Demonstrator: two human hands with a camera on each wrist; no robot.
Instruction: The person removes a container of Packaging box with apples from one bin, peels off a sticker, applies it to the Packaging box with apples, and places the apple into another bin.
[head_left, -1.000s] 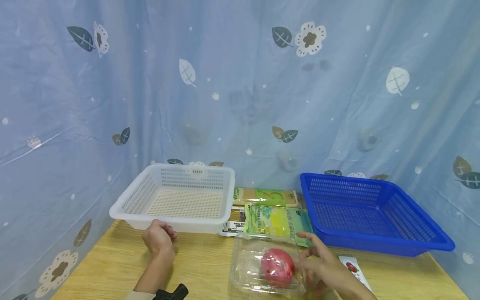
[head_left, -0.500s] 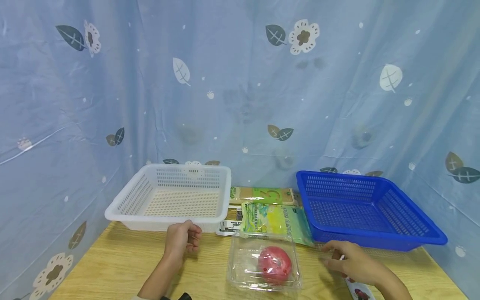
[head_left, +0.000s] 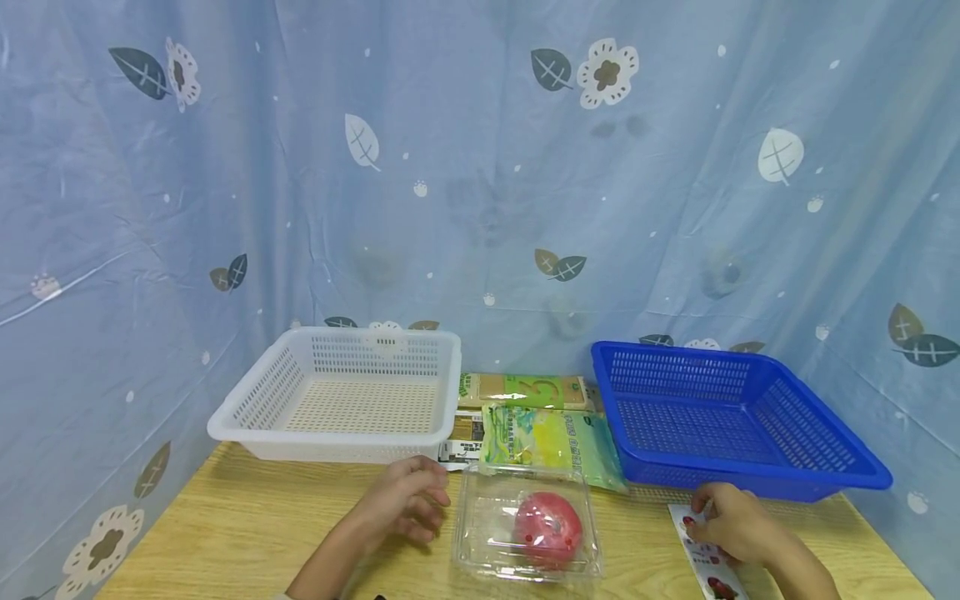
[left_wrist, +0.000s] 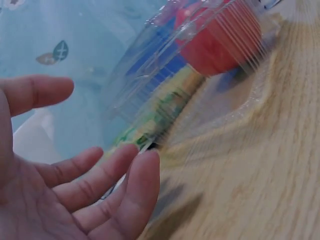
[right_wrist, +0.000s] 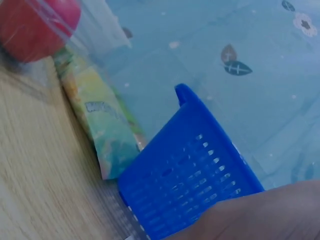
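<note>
My left hand [head_left: 408,500] is held just left of a clear plastic fruit box [head_left: 480,533], fingers spread and palm bare in the left wrist view. Inside the box lies a round red fruit [head_left: 548,530], also seen through the plastic [left_wrist: 220,42]. At the right, my right hand [head_left: 731,525] pinches a white strip printed with red fruit [head_left: 701,554], thumb and index finger bent over its upper part. The hand hides part of the strip. In the right wrist view only the edge of the right hand [right_wrist: 260,215] shows.
A white basket [head_left: 337,437] stands at the back left, a blue basket [head_left: 750,479] at the back right. Between them lie a green-yellow packet [head_left: 551,437], a tan packet [head_left: 525,390] and a dark-and-white packet [head_left: 461,437]. A blue curtain [head_left: 480,167] hangs behind.
The left hand has moved right from the white basket to the box. The right hand has left the box's side for the strip, which is turned slightly leftward at its near end.
</note>
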